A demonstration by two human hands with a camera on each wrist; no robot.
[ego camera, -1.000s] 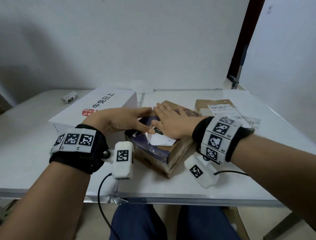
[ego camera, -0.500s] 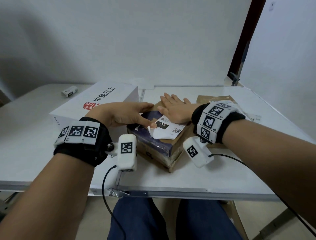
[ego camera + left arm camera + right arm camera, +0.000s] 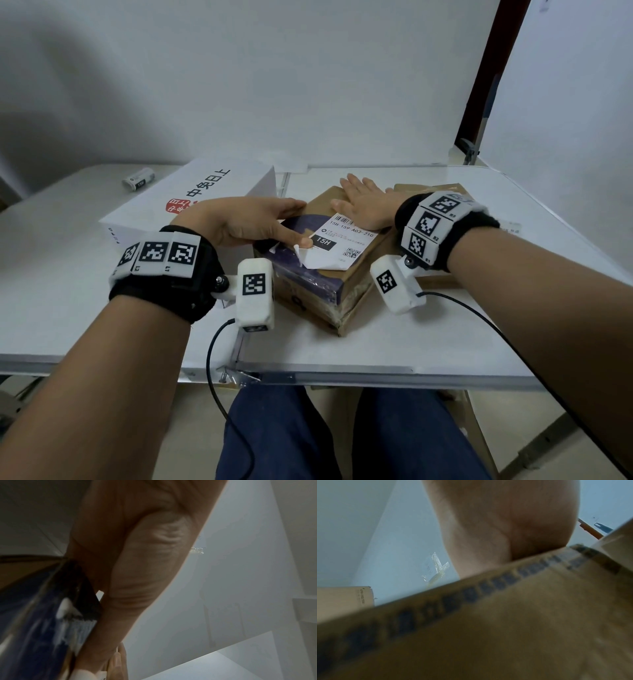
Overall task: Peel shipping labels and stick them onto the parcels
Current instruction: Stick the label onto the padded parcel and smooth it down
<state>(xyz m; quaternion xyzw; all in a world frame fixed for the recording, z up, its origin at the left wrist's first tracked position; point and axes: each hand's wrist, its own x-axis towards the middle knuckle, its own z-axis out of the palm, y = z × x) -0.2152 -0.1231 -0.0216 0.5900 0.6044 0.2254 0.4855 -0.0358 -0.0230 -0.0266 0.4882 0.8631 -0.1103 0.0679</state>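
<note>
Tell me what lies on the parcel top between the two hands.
In the head view, only the shipping label on the parcel: left hand presses its near-left corner, right hand lies flat past its far edge.

Under your hands sits a brown cardboard parcel (image 3: 346,274) with a dark purple-blue printed band across its top. The shipping label (image 3: 339,245) on it is white, carrying a black barcode, a black block reading 15H in white, and a small black QR code. At ten o'clock from it, your white box (image 3: 191,202) shows black characters and a red seal mark. The desk (image 3: 376,346) is plain white. Both your wristbands (image 3: 442,222) are black with white tiles bearing black square-code patterns. Your trousers (image 3: 308,435) are dark blue.
</note>
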